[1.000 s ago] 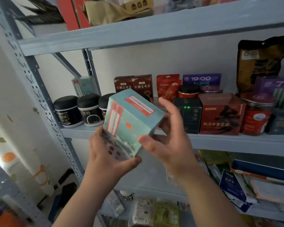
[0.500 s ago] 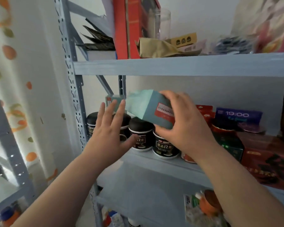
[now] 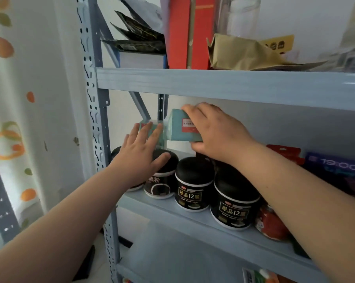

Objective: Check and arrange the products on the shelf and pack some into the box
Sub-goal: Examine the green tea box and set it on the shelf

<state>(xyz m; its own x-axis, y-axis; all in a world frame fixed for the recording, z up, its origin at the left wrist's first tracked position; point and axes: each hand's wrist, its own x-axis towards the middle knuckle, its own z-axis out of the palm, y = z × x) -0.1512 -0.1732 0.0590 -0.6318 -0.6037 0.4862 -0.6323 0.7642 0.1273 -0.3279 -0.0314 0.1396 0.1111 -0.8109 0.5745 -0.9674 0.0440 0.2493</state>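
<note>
Red-labelled teal cardboard box (image 3: 178, 130) was clasped (tilted) by right grip (image 3: 217, 131); left grip (image 3: 139, 158), spread flat, was laid against second teal box (image 3: 145, 122).

Leftmost black jar (image 3: 115, 155) mostly behind left hand (image 3: 141, 158), purple box (image 3: 336, 167) cut by right edge

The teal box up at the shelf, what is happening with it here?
A person stands at the shelf. The right hand grips a teal box, tilted, above the row of black jars. The left hand, fingers straight, reaches to a second teal box standing at the back and appears to touch it. The held box is not yet set down.
</note>
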